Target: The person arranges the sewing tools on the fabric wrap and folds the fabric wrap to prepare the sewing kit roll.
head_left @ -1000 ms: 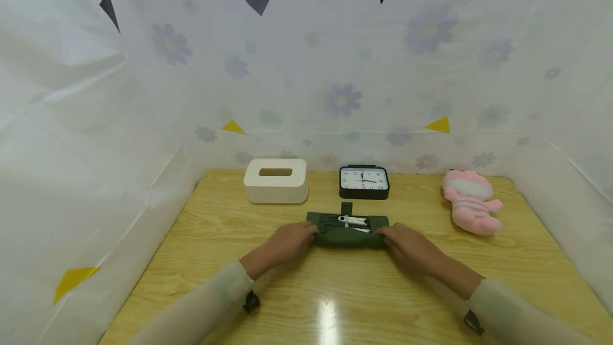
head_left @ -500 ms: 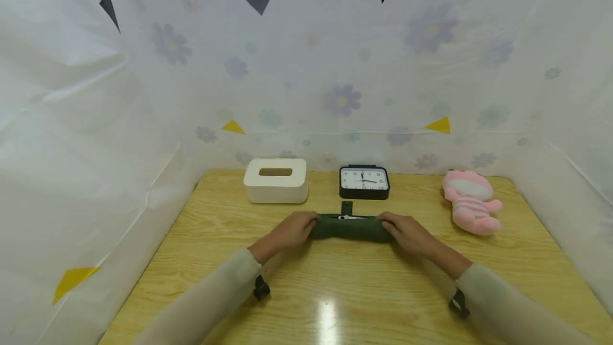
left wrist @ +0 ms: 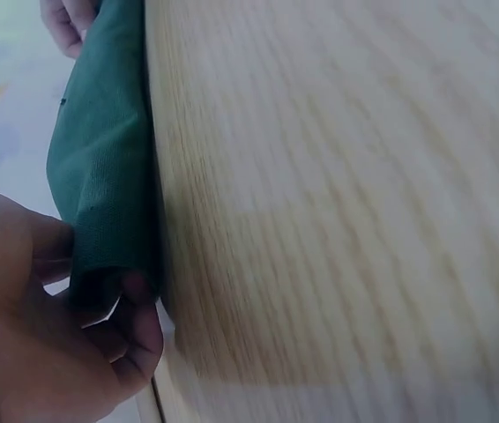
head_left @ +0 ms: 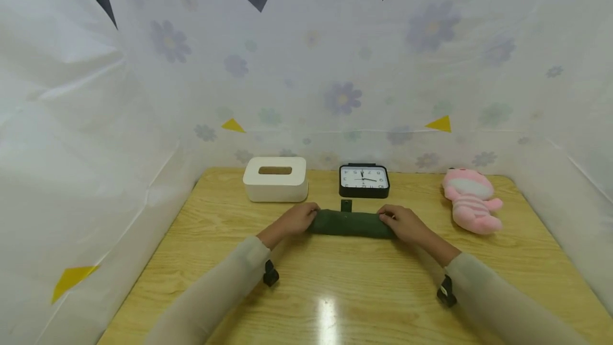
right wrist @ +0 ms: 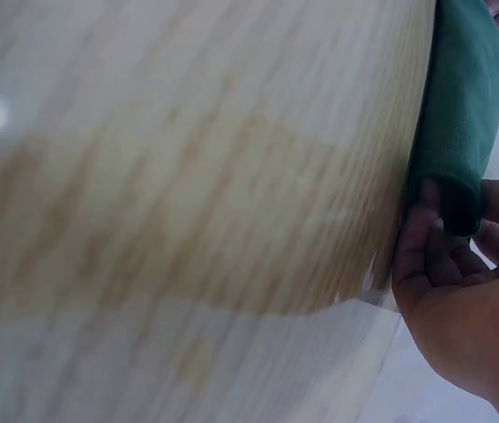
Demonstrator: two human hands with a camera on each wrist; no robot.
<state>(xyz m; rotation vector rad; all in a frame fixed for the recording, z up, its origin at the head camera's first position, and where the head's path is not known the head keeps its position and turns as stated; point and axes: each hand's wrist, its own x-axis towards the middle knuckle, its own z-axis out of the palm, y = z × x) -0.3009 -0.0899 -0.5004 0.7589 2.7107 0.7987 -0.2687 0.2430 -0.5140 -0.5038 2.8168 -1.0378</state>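
A dark green fabric tool roll [head_left: 351,224] lies rolled up across the middle of the table, a short strap [head_left: 346,205] with a snap sticking out from its far side. My left hand [head_left: 299,218] grips its left end, thumb on top and fingers curled under, as the left wrist view shows close up at the roll's open end [left wrist: 108,211]. At the other end my right hand [head_left: 402,223] pinches the roll the same way; in the right wrist view its fingers curl round the green cloth [right wrist: 461,115]. Whatever is inside the roll is hidden.
Behind the roll stand a white tissue box [head_left: 275,180] on the left and a black-framed clock [head_left: 364,181], its dial upside down. A pink plush toy [head_left: 471,201] lies at the right. White patterned sheeting [head_left: 306,68] encloses the wooden table [head_left: 306,286].
Both hands have moved forward, rolling the green cloth away from me. The white-handled tools that showed in its opening are now covered, and less of the strap shows.
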